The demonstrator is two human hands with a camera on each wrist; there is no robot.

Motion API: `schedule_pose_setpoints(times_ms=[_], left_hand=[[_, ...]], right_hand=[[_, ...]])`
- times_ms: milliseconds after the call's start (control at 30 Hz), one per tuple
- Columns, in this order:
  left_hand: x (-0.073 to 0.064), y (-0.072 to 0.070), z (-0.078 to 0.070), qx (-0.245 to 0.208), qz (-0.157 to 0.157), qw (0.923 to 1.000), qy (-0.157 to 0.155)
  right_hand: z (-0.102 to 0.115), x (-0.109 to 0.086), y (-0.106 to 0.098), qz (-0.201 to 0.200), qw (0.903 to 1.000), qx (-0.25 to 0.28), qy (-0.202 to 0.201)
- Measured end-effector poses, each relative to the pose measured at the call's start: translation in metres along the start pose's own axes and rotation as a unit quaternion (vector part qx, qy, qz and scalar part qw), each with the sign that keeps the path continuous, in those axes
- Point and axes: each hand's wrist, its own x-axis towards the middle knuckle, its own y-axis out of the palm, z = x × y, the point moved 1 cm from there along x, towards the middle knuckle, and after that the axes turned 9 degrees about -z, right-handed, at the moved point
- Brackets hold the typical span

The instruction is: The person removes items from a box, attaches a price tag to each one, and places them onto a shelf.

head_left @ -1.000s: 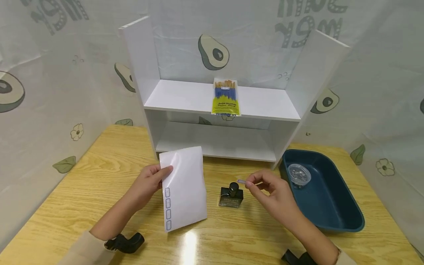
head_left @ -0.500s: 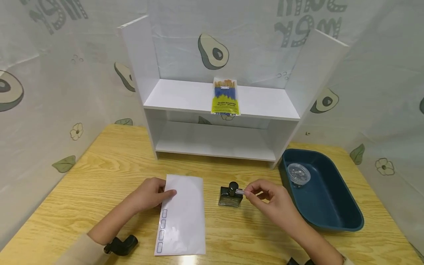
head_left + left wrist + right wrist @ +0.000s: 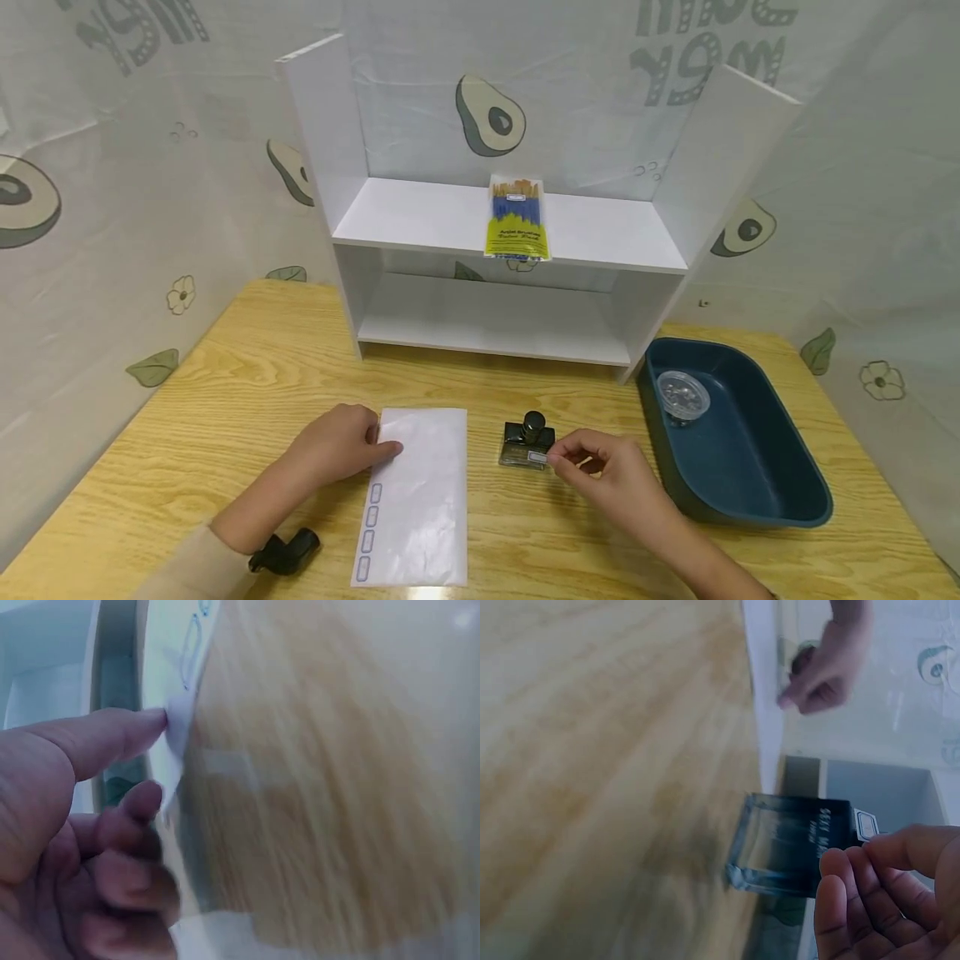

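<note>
My left hand (image 3: 341, 446) holds the left edge of a white sticker sheet (image 3: 423, 492), thumb on top. The sheet lies on the table, with several blue-framed labels down its left side. In the left wrist view, thumb and fingers meet at the edge of the sheet (image 3: 180, 712). My right hand (image 3: 611, 471) pinches a small framed label sticker (image 3: 537, 457) between thumb and finger. It is in front of a dark glass perfume bottle (image 3: 516, 454) with a round black cap. In the right wrist view, the label (image 3: 865, 824) is by the upper part of the bottle (image 3: 780, 844); contact is unclear.
A white two-tier shelf (image 3: 420, 218) stands behind, with a pack of artist brushes (image 3: 517, 221) on its upper board. At right is a dark blue tub (image 3: 750, 467) containing a clear round container (image 3: 683, 396). The wooden table (image 3: 247, 367) extends around them.
The left hand has lowered the sticker sheet from a raised, tilted position onto the table. The right hand has moved the label down from cap height to the front of the perfume bottle.
</note>
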Motion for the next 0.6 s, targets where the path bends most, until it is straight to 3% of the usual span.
schedule_pose_setpoints(times_ms=[167, 333, 467, 600], left_hand=[[0.004, 0.003, -0.02, 0.029, -0.047, 0.9978, 0.037], [0.01, 0.009, -0.043, 0.008, -0.097, 0.9847, 0.144], [0.014, 0.014, -0.06, -0.03, -0.061, 0.9713, 0.228], [0.017, 0.02, -0.077, -0.057, 0.014, 0.9624, 0.265]], right_hand=[[-0.004, -0.001, 0.007, 0.009, 0.9998, -0.012, 0.012], [-0.006, -0.002, 0.011, 0.007, 0.9999, -0.003, 0.011], [-0.006, -0.003, 0.015, 0.008, 0.9999, 0.004, 0.008], [-0.006, -0.003, 0.019, 0.007, 0.9999, -0.005, 0.013]])
